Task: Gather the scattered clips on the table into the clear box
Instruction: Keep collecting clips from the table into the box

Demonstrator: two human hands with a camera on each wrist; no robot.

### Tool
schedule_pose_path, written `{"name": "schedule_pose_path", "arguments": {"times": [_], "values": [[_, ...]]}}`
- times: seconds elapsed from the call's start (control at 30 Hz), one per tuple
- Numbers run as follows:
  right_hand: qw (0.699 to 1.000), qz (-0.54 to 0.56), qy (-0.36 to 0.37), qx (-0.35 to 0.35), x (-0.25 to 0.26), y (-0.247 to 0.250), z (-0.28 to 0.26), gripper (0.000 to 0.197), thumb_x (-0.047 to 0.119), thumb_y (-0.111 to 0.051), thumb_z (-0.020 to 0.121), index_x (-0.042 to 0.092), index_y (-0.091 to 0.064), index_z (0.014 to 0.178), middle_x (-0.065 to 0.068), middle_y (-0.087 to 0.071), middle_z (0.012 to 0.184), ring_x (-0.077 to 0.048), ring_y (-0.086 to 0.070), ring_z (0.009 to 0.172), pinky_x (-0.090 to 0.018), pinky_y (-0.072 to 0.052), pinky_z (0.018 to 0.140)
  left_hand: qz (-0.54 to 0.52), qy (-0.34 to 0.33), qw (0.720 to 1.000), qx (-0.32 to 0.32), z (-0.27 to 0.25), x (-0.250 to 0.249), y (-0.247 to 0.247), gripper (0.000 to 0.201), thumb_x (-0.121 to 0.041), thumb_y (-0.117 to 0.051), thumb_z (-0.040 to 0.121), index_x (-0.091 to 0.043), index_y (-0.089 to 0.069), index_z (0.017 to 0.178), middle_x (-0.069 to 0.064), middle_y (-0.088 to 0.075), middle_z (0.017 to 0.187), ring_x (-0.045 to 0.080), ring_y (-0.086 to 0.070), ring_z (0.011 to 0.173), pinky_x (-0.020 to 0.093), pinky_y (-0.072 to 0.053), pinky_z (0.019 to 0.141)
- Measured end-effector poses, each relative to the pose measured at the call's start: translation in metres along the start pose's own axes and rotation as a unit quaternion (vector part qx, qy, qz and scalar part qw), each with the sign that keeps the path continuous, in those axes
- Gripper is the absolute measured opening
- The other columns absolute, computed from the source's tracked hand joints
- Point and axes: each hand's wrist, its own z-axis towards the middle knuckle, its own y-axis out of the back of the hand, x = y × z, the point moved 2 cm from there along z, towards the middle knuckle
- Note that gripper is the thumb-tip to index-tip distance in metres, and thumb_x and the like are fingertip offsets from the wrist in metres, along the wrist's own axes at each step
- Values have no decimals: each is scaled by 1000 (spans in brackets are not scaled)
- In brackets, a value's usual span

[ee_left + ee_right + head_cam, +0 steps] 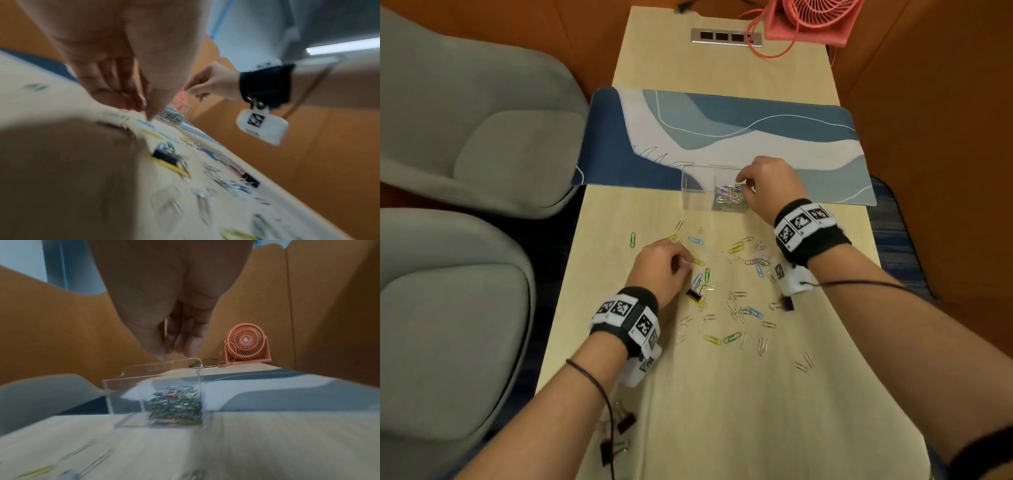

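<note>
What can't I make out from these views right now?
- Right hand over the clear box: whether it holds a clip is hidden by its own fingers in the head view and blurred in the right wrist view.
- Left hand grip: the clip at its fingertips is smeared in the left wrist view.
- Binder clips: partly behind the left forearm in the head view.

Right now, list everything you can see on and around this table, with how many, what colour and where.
clear box: one, transparent, at the near edge of the mat; a heap of mixed-colour clips fills its right part
paper clips: dozens, silver, green, yellow, blue, purple, scattered on the table between the hands
binder clips: at least four, black, two among the paper clips, others by the left forearm
desk mat: one, blue and white, across the table beyond the box
fan: one, coral pink, far right end
socket strip: one, grey, set in the table by the fan
chairs: two, grey, left of the table
left hand: fingertips down among the clips
right hand: fingers over the box
</note>
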Motion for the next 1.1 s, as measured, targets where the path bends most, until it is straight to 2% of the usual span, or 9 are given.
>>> {"name": "schedule_pose_path", "arguments": {"times": [0.07,0.13,0.27,0.37,0.53,0.67,0.8,0.93,1.1], "values": [[1000,28,-10,-8,7,-5,-30,22,13,-57,85,16,-74,99,-8,-67,93,-28,-62,86,-36,-53,78,-2,60,997,-42,-26,7,-4,13,-15,-67,81,-24,-71,90,-6,-61,86,12,-56,77,22,-44,75],[996,32,-23,74,15,-24,-65,29,8,-54,86,17,-73,106,-8,-66,102,-27,-61,95,-36,-52,84,3,93,995,-34,-50,10,-11,21,-13,-64,84,-19,-69,104,2,-59,96,19,-57,84,25,-46,81],[983,5,-17,180,28,-59,-132,42,-9,-49,81,12,-67,114,-10,-53,112,-29,-53,102,-38,-52,83,22,74,997,-14,-77,5,-22,35,-9,-55,90,-14,-61,124,8,-50,107,24,-56,92,31,-49,88],[987,2,-22,162,39,-64,-172,45,-15,-47,80,7,-65,115,-11,-51,110,-27,-51,95,-36,-52,75,42,47,998,2,-91,-6,-30,44,0,-49,89,-12,-57,131,13,-45,105,29,-49,92,42,-51,82],[983,46,-17,174,39,-56,-211,50,-13,-47,80,12,-65,120,-7,-56,113,-26,-54,102,-36,-50,84,56,37,997,38,-106,-17,-40,49,1,-47,88,-14,-55,134,15,-42,106,30,-45,92,44,-50,80],[978,52,-184,83,7,-30,-243,46,-8,-50,80,10,-66,119,-12,-59,112,-30,-58,99,-36,-53,84,54,73,995,47,-125,-12,-34,45,-10,-54,89,-12,-52,135,14,-42,114,30,-46,102,40,-46,95],[941,35,-306,138,-9,-32,-275,40,-3,-50,83,3,-60,120,-17,-50,115,-34,-58,96,-31,-48,85,48,76,994,65,-142,-13,-33,56,-21,-61,88,-9,-44,139,11,-39,121,26,-43,110,33,-40,103],[950,76,-284,102,13,-49,-273,37,-10,-50,80,0,-65,112,-18,-53,108,-32,-58,90,-22,-40,74,16,66,996,63,-142,-26,-45,57,-17,-63,86,-7,-45,139,10,-38,121,24,-43,112,30,-36,107],[958,149,-238,60,29,-61,-256,36,-7,-53,82,1,-69,114,-19,-61,103,-33,-60,95,-24,-43,84,6,41,998,53,-131,-45,-62,64,-16,-63,86,-17,-38,145,8,-39,121,22,-41,111,30,-36,104]]}}
